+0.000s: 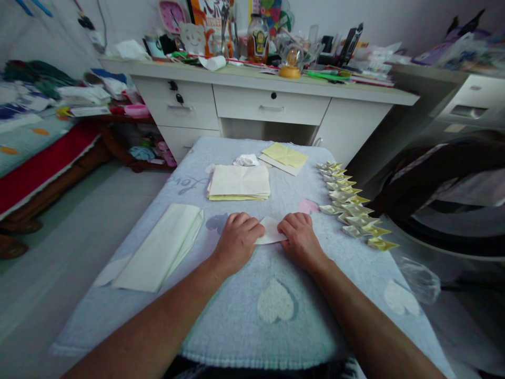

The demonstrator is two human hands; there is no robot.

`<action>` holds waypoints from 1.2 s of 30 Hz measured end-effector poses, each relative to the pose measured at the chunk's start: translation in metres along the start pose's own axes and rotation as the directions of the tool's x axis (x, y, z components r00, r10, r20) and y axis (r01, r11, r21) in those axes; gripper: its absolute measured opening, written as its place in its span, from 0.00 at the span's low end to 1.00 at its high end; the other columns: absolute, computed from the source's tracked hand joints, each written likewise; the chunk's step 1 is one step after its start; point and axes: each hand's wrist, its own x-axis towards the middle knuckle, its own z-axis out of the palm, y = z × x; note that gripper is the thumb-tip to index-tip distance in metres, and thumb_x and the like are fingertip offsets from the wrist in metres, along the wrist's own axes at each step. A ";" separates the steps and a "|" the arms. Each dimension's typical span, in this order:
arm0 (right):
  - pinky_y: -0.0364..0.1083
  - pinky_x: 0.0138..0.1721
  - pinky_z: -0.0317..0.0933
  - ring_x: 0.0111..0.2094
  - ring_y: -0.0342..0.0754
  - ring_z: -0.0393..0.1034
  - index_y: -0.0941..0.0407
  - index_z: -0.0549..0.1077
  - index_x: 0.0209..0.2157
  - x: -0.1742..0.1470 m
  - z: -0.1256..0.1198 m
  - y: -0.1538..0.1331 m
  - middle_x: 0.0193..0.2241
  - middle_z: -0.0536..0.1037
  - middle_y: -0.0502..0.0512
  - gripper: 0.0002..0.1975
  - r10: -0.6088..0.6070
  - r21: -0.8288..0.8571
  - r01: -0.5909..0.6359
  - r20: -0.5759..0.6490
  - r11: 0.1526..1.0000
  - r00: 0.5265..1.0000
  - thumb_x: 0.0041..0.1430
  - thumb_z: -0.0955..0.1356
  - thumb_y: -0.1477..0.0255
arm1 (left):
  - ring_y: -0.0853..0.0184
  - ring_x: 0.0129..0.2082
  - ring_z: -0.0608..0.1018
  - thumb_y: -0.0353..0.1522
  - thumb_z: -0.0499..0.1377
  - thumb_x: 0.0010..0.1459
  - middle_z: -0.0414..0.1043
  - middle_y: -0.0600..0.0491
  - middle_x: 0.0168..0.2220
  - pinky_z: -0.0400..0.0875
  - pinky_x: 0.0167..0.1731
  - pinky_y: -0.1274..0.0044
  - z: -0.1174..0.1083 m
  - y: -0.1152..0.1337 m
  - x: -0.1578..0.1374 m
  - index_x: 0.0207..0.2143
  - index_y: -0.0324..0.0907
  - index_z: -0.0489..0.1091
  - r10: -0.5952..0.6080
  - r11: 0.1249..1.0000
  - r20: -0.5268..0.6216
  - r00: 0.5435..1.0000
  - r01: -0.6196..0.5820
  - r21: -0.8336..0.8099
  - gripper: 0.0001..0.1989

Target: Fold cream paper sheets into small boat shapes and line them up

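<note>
At far left I see a folded bundle of paper (158, 247) on the cloth-covered worktop (232, 326), then a paper stack (240, 181) farther off. My left hand (240, 237), fingers curled, pinches the left end of a small white paper (271, 230) midway across. Beyond lies a yellow sheet (284, 154). My right hand (299, 237), equally curled, grips the other end; paper boats (347, 197) line the right edge.

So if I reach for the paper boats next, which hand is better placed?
Probably your right hand: it's nearer the paper boats on the right. Your left hand is farther; both hold the small paper.
</note>
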 end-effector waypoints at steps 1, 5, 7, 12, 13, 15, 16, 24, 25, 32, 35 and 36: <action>0.51 0.44 0.49 0.39 0.52 0.58 0.55 0.68 0.31 0.000 0.001 0.001 0.33 0.70 0.55 0.11 -0.003 0.009 0.003 0.026 1.000 1.000 0.45 0.64 0.82 | 0.59 0.40 0.67 0.21 0.55 0.53 0.72 0.52 0.33 0.58 0.42 0.66 0.000 0.000 0.000 0.32 0.44 0.69 0.011 1.000 0.033 0.999 -0.012 0.018 0.10; 0.50 0.42 0.50 0.39 0.52 0.59 0.55 0.68 0.32 -0.003 0.000 0.009 0.33 0.70 0.55 0.12 -0.009 0.087 0.001 0.094 0.996 0.996 0.44 0.65 0.82 | 0.59 0.41 0.67 0.22 0.56 0.51 0.71 0.51 0.34 0.58 0.41 0.67 0.001 -0.001 -0.002 0.33 0.44 0.69 0.021 1.000 0.123 0.992 -0.021 -0.001 0.09; 0.50 0.42 0.50 0.39 0.52 0.59 0.55 0.69 0.33 -0.004 -0.002 0.013 0.34 0.70 0.55 0.12 0.000 0.137 -0.016 0.114 0.990 0.994 0.44 0.65 0.82 | 0.59 0.41 0.67 0.24 0.58 0.50 0.71 0.52 0.35 0.59 0.42 0.67 0.001 -0.002 -0.003 0.33 0.43 0.69 0.008 1.000 0.137 0.991 -0.004 -0.030 0.08; 0.50 0.44 0.51 0.40 0.51 0.60 0.56 0.71 0.32 -0.006 -0.006 0.025 0.35 0.72 0.54 0.09 0.044 0.236 -0.079 0.154 0.969 0.987 0.47 0.66 0.80 | 0.61 0.39 0.68 0.31 0.58 0.56 0.70 0.52 0.33 0.58 0.41 0.69 0.001 -0.005 -0.002 0.31 0.43 0.69 -0.018 0.996 0.150 0.988 0.031 -0.083 0.01; 0.50 0.44 0.51 0.40 0.51 0.60 0.56 0.72 0.32 -0.006 -0.006 0.026 0.35 0.72 0.54 0.08 0.054 0.251 -0.094 0.162 0.963 0.985 0.48 0.67 0.80 | 0.61 0.39 0.69 0.31 0.58 0.57 0.70 0.52 0.33 0.58 0.41 0.69 0.001 -0.005 -0.002 0.31 0.43 0.69 -0.025 0.995 0.153 0.988 0.040 -0.095 0.02; 0.50 0.45 0.52 0.40 0.50 0.61 0.56 0.73 0.31 -0.006 -0.007 0.029 0.35 0.72 0.54 0.05 0.073 0.284 -0.122 0.175 0.951 0.982 0.51 0.67 0.79 | 0.62 0.38 0.69 0.31 0.58 0.57 0.70 0.52 0.32 0.58 0.39 0.70 0.002 -0.007 -0.002 0.30 0.42 0.70 -0.044 0.991 0.159 0.986 0.063 -0.115 0.03; 0.50 0.45 0.52 0.40 0.50 0.61 0.56 0.74 0.31 -0.006 -0.007 0.031 0.35 0.72 0.54 0.04 0.083 0.300 -0.134 0.178 0.944 0.980 0.52 0.68 0.78 | 0.62 0.37 0.69 0.31 0.58 0.57 0.70 0.53 0.32 0.58 0.38 0.70 0.002 -0.008 -0.002 0.29 0.42 0.70 -0.055 0.990 0.163 0.985 0.075 -0.119 0.04; 0.50 0.45 0.53 0.40 0.50 0.63 0.56 0.76 0.30 -0.005 -0.005 0.038 0.37 0.73 0.55 0.04 0.143 0.375 -0.197 0.167 0.906 0.976 0.57 0.69 0.71 | 0.61 0.38 0.71 0.34 0.61 0.56 0.71 0.52 0.33 0.59 0.39 0.70 0.002 -0.015 -0.002 0.28 0.42 0.73 -0.136 0.970 0.180 0.974 0.168 -0.174 0.06; 0.50 0.45 0.53 0.40 0.49 0.63 0.56 0.76 0.30 -0.004 -0.005 0.039 0.37 0.73 0.55 0.04 0.147 0.374 -0.201 0.168 0.905 0.975 0.57 0.69 0.71 | 0.62 0.38 0.71 0.34 0.60 0.56 0.72 0.52 0.33 0.59 0.39 0.70 0.002 -0.016 -0.002 0.29 0.42 0.73 -0.146 0.966 0.186 0.972 0.180 -0.185 0.06; 0.50 0.43 0.52 0.41 0.51 0.63 0.56 0.77 0.31 -0.002 -0.002 0.037 0.37 0.73 0.56 0.06 0.252 0.283 -0.290 0.162 0.914 0.954 0.57 0.69 0.68 | 0.62 0.40 0.71 0.35 0.55 0.59 0.71 0.52 0.35 0.60 0.43 0.70 0.002 -0.016 -0.001 0.29 0.42 0.73 -0.230 0.946 0.216 0.949 0.270 -0.181 0.09; 0.49 0.42 0.52 0.40 0.51 0.63 0.55 0.77 0.30 -0.002 0.001 0.037 0.37 0.73 0.56 0.07 0.303 0.240 -0.331 0.144 0.913 0.942 0.56 0.69 0.67 | 0.61 0.41 0.70 0.36 0.55 0.59 0.70 0.51 0.37 0.59 0.42 0.69 0.003 -0.015 -0.001 0.29 0.42 0.73 -0.282 0.943 0.204 0.937 0.310 -0.119 0.10; 0.49 0.42 0.52 0.40 0.51 0.63 0.55 0.77 0.30 -0.001 0.002 0.037 0.37 0.73 0.55 0.07 0.313 0.231 -0.337 0.137 0.913 0.940 0.56 0.69 0.66 | 0.61 0.41 0.69 0.36 0.56 0.58 0.70 0.51 0.37 0.59 0.41 0.69 0.004 -0.015 -0.001 0.29 0.42 0.73 -0.303 0.940 0.201 0.931 0.327 -0.099 0.10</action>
